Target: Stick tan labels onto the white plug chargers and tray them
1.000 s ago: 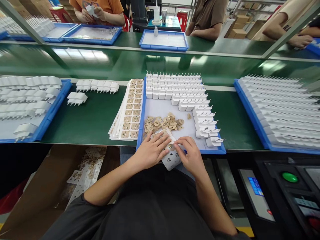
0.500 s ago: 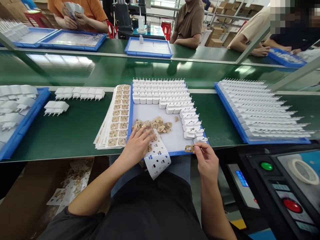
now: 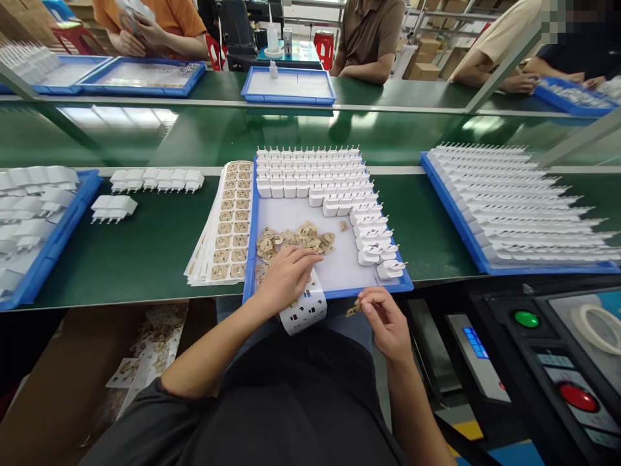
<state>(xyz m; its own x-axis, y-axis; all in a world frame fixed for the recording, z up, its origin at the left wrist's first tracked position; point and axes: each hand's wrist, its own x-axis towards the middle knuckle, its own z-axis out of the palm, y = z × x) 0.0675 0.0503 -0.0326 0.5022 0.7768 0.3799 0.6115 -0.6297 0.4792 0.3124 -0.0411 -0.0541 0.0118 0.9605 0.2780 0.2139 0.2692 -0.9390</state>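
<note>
My left hand (image 3: 290, 275) lies over a curled white sheet (image 3: 305, 312) punched with small holes, its fingers drawn together and its thumb hidden. The sheet bends over the front rim of a blue tray (image 3: 361, 291). Pinched in my right hand (image 3: 385, 321), just in front of that rim, is a small tan die-cut sticker (image 3: 354, 311) with cut-outs. Loose tan pieces (image 3: 310, 238) are heaped in the tray beyond my left hand. White plug chargers (image 3: 310, 169) stand in rows along its back and right, pins up or slanting.
Stacked sticker sheets (image 3: 229, 223) lie left of the tray. More chargers rest on the green bench (image 3: 145, 246) and in a left tray (image 3: 63, 239). A full tray (image 3: 478, 255) sits right, above a machine with a red button (image 3: 579, 397). Co-workers sit across the bench.
My right hand has moved left and toward me with the tan sticker, which now tilts. My left hand has shifted right over the sheet, its fingers closer together. The view has shifted slightly.
</note>
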